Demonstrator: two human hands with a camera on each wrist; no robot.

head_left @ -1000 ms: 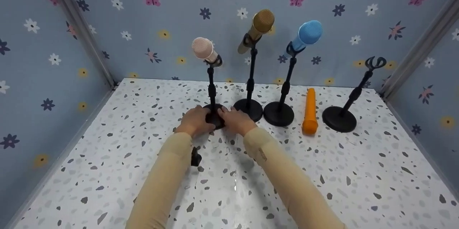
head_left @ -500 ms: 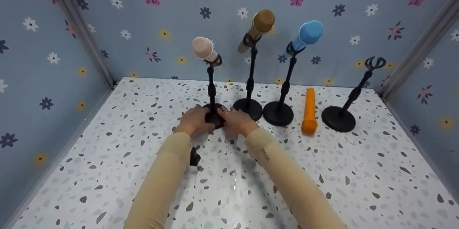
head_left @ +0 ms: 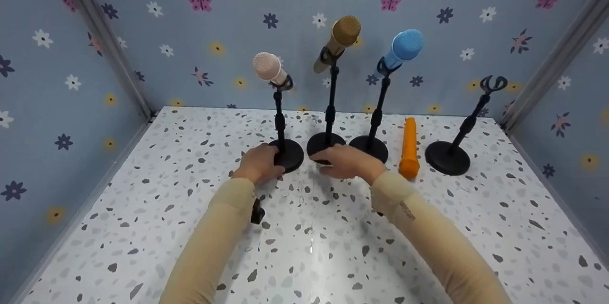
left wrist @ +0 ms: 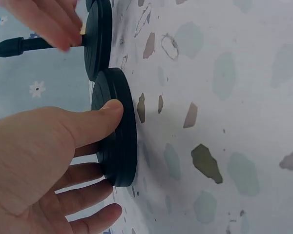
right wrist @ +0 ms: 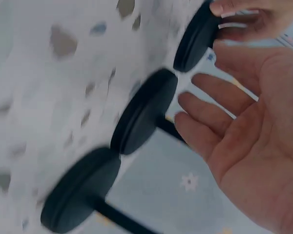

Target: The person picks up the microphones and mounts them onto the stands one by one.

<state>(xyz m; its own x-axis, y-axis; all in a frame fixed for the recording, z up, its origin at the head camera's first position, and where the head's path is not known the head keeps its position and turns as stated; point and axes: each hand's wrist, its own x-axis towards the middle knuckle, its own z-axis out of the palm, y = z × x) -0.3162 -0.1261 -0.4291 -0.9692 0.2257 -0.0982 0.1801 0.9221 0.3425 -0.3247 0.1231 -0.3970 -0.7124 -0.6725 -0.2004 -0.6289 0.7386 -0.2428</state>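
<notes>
Currently we have our left hand (head_left: 258,162) on the black base (head_left: 291,157) of the leftmost stand (head_left: 280,121), the thumb laid over its rim and the fingers round the far side, so that it grips the disc at its left edge. That stand is upright on the speckled table (head_left: 295,251), with a pale pink microphone (head_left: 268,67) tilted in its clip. Our right hand (head_left: 350,161) has hold of nothing; its fingers are apart and gently bent, and it hovers in front of the middle stand (head_left: 330,114), partly covering that base in the head view. The middle stand bears a gold microphone (head_left: 346,31), and just to its right another stand (head_left: 376,117) carries a blue microphone (head_left: 407,45). Beyond them an orange microphone (head_left: 409,149) lies on the table, near a far-right stand (head_left: 447,158) with its clip on top. Tan sleeves (head_left: 209,242) cover our forearms, and blue flowered panels (head_left: 228,28) rise behind the table.
</notes>
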